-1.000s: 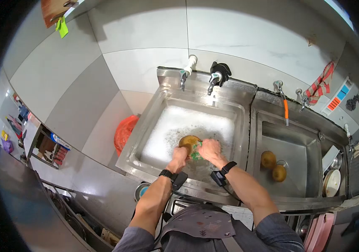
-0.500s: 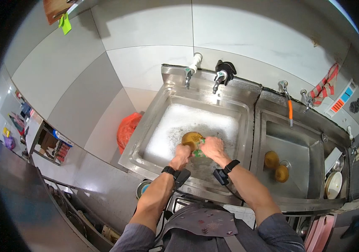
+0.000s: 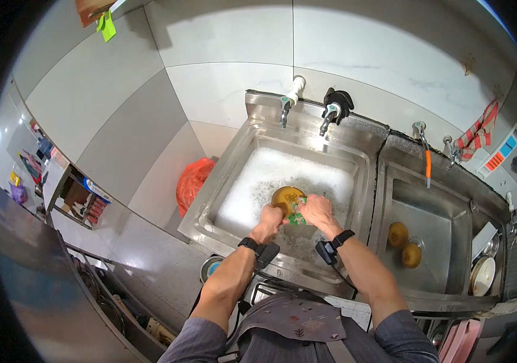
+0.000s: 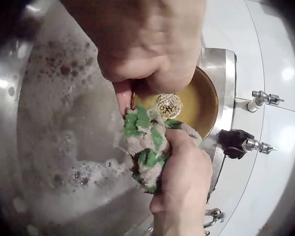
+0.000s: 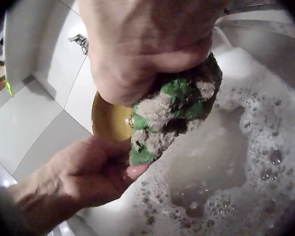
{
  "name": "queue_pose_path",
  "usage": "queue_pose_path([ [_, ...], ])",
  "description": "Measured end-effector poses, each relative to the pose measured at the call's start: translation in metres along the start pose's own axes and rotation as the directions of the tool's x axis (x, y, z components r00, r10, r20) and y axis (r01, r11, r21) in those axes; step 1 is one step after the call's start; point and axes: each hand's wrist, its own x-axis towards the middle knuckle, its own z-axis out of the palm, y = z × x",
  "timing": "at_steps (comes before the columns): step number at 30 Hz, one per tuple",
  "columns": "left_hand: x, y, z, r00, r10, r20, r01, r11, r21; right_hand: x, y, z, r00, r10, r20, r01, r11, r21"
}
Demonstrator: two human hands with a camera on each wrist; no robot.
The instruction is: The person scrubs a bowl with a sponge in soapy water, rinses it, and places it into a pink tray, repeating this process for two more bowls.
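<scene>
Over the soapy basin, my left hand point(image 3: 270, 216) grips the edge of an amber-brown bowl point(image 3: 285, 197) with a dark patterned emblem on its inside. My right hand point(image 3: 316, 210) holds a shaggy green and beige cloth point(image 4: 148, 147) bunched against the near side of that bowl. In the right wrist view the cloth overlaps the bowl's rim, and the left fingertips show just below it. The left wrist view shows the emblem between the two hands. Part of the rim is hidden behind the left hand and the cloth.
White foam point(image 3: 297, 166) covers much of the left basin's water. Two brown round bowls point(image 3: 411, 255) lie in the right basin point(image 3: 434, 212), beside stacked white dishes point(image 3: 483, 275). Taps point(image 3: 285, 112) line the back, one with an orange hose point(image 3: 428, 166). A red plastic bag point(image 3: 193, 181) stands left.
The head view has shifted, so the sinks appear farther right. Both hands keep hold of the bowl and the cloth, with the cloth moving slightly at the bowl's near side.
</scene>
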Motion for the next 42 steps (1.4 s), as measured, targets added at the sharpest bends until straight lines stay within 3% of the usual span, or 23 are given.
queue_pose_path([
  [4,0.001,-0.012,-0.003,0.997,0.04,0.064,-0.037,0.998,-0.05,-0.002,-0.005,-0.005,0.999,0.016,0.033,-0.017,1.0,0.009],
  [7,-0.007,-0.004,0.0,0.987,0.155,-0.05,-0.149,0.983,0.104,-0.007,-0.015,-0.011,0.989,0.048,0.143,-0.044,0.999,-0.03],
  [9,-0.029,0.018,0.001,0.991,0.074,-0.11,-0.028,0.928,0.371,-0.006,-0.01,-0.004,0.993,0.029,0.111,-0.029,1.0,-0.007],
  [10,-0.028,0.018,0.001,0.991,0.075,-0.111,-0.029,0.928,0.371,-0.003,-0.008,0.0,0.997,0.008,0.077,-0.009,1.0,0.016],
  [12,-0.031,0.017,0.004,0.982,0.065,-0.176,-0.025,0.975,0.222,0.001,-0.003,0.005,0.995,0.046,0.083,-0.051,0.997,0.062],
  [16,-0.022,0.002,0.003,0.972,0.175,-0.155,-0.138,0.965,0.223,0.013,0.013,0.02,0.994,0.101,0.044,-0.106,0.986,0.129],
  [18,0.021,-0.032,-0.005,0.967,0.206,0.148,-0.193,0.976,-0.099,0.016,0.017,0.021,0.991,0.115,0.069,-0.124,0.983,0.137],
  [21,-0.02,-0.001,0.011,0.964,0.244,0.103,-0.214,0.947,-0.24,0.017,0.019,0.025,0.986,0.142,0.087,-0.156,0.972,0.177],
  [23,-0.022,0.001,0.015,0.961,0.235,0.144,-0.199,0.953,-0.229,0.012,0.019,0.031,0.985,0.155,0.08,-0.168,0.964,0.207],
  [25,-0.017,0.0,0.024,0.955,0.23,0.188,-0.189,0.958,-0.214,0.006,0.015,0.044,0.969,0.192,-0.154,-0.157,0.964,0.213],
  [27,-0.017,-0.011,0.04,0.942,0.335,0.002,-0.319,0.901,-0.294,0.008,0.013,0.05,0.968,0.225,-0.109,-0.195,0.952,0.238],
  [30,-0.019,-0.016,0.038,0.921,0.387,0.051,-0.372,0.91,-0.185,0.006,0.014,0.05,0.969,0.237,-0.075,-0.211,0.943,0.255],
  [31,-0.022,-0.014,0.037,0.92,0.387,0.053,-0.372,0.909,-0.186,0.005,0.016,0.047,0.976,0.206,-0.067,-0.19,0.964,0.187],
  [33,-0.031,-0.012,0.034,0.978,0.199,0.063,-0.191,0.974,-0.119,0.003,0.019,0.041,0.982,0.179,-0.056,-0.171,0.978,0.119],
  [35,-0.032,-0.006,0.035,0.984,0.169,0.061,-0.154,0.967,-0.201,0.005,0.024,0.033,0.977,-0.138,-0.164,0.118,0.985,-0.124],
  [37,-0.041,0.007,0.035,0.989,0.138,0.058,-0.116,0.951,-0.286,0.015,0.034,0.032,0.96,-0.222,-0.169,0.188,0.963,-0.193],
  [38,-0.05,0.017,0.033,0.993,0.12,0.012,-0.116,0.978,-0.171,0.021,0.036,0.034,0.936,-0.308,-0.169,0.258,0.93,-0.262],
  [39,-0.055,0.027,0.03,0.994,0.106,-0.036,-0.108,0.993,-0.054,0.021,0.033,0.031,0.936,-0.31,-0.169,0.261,0.929,-0.262],
  [40,-0.04,0.023,0.024,0.993,0.108,-0.038,-0.11,0.992,-0.056,0.019,0.027,0.026,0.938,-0.3,-0.174,0.252,0.934,-0.254],
  [42,-0.007,0.016,0.014,0.996,0.07,-0.063,-0.054,0.974,0.221,0.017,0.019,0.014,0.941,-0.291,-0.175,0.243,0.937,-0.249],
])
